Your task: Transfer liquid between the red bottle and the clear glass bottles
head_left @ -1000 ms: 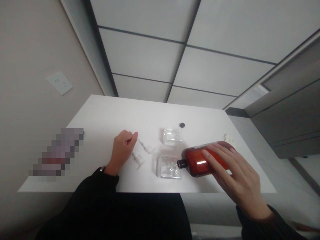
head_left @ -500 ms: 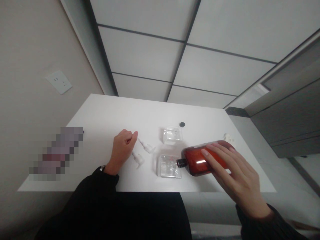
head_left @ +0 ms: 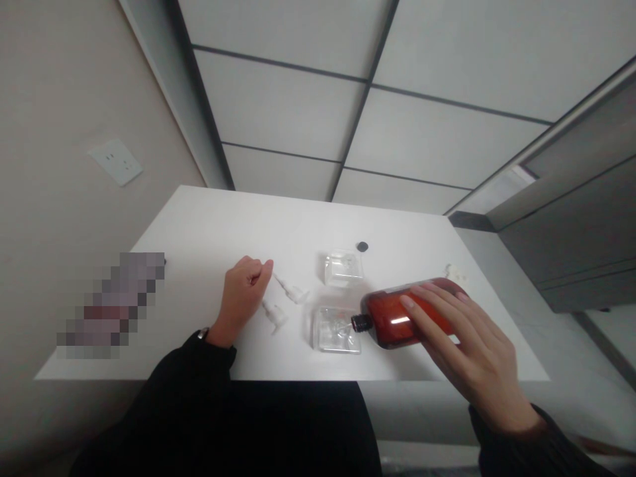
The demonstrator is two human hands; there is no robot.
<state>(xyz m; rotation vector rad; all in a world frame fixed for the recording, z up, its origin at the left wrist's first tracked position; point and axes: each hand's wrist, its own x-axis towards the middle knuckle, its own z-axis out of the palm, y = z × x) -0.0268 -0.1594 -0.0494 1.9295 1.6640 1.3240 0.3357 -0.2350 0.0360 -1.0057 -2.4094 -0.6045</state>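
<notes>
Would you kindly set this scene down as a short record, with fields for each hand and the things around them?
Left hand: curled into a fist, beside two whitish pump tops
Right hand: holding a reddish-brown bottle
Bottle pose: tipped sideways, uncapped black neck at the nearer clear container
Farther clear container: small dark disc near its far right corner
Surface: white table
Liquid level: cannot be told

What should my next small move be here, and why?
Perhaps nudge the brown bottle slightly left: your right hand holds it tipped, and its black neck seems only just over the right edge of the near clear container, so drips might otherwise land on the white table.
</notes>
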